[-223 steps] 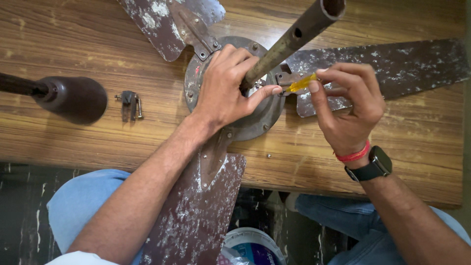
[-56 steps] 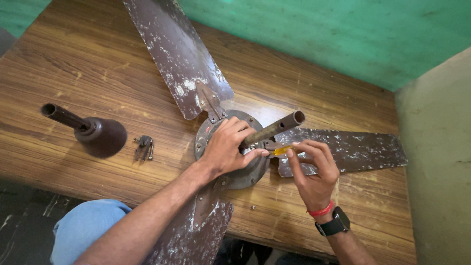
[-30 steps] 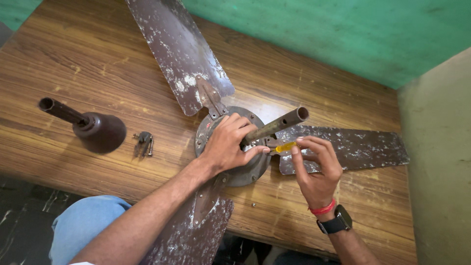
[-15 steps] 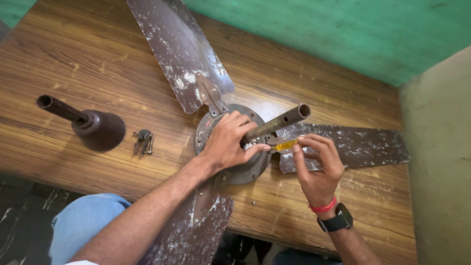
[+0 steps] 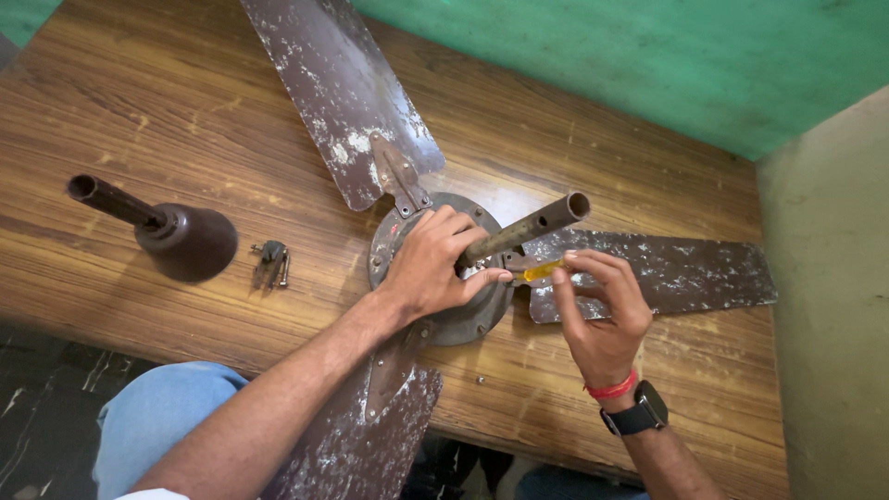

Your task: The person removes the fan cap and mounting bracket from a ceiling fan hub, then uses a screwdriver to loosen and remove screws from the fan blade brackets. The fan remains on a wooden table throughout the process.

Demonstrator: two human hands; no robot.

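Ceiling fan (image 5: 444, 306) lies motor-side up on the wooden table (image 5: 139, 111), three worn brown blades spread out, down rod (image 5: 523, 230) sticking up at a slant from the hub.

Left hand (image 5: 431, 268) is cupped over the motor housing, fingers wrapped round the base of the rod, thumb pressed toward the rod foot. Reads as bracing: it pins the hub so it can't spin or rock under tool load.

Right hand (image 5: 597, 310) pinches a yellow-handled screwdriver (image 5: 540, 270) in its fingertips, shaft lying nearly flat and pointing at the rod base just beside the left thumb. The fingertip grip suits fine turning rather than heavy torque. Tip contact is hidden behind the thumb, so the fastener can't be told.

Canopy cover (image 5: 176, 236) with its own short pipe is parked well to the left, with a small cluster of loose hardware (image 5: 271, 264) near it, kept clear of the work. One small screw (image 5: 480, 379) lies on the table below the hub.

Versus half a second ago: grips and tool position unchanged; only the view has shifted slightly.
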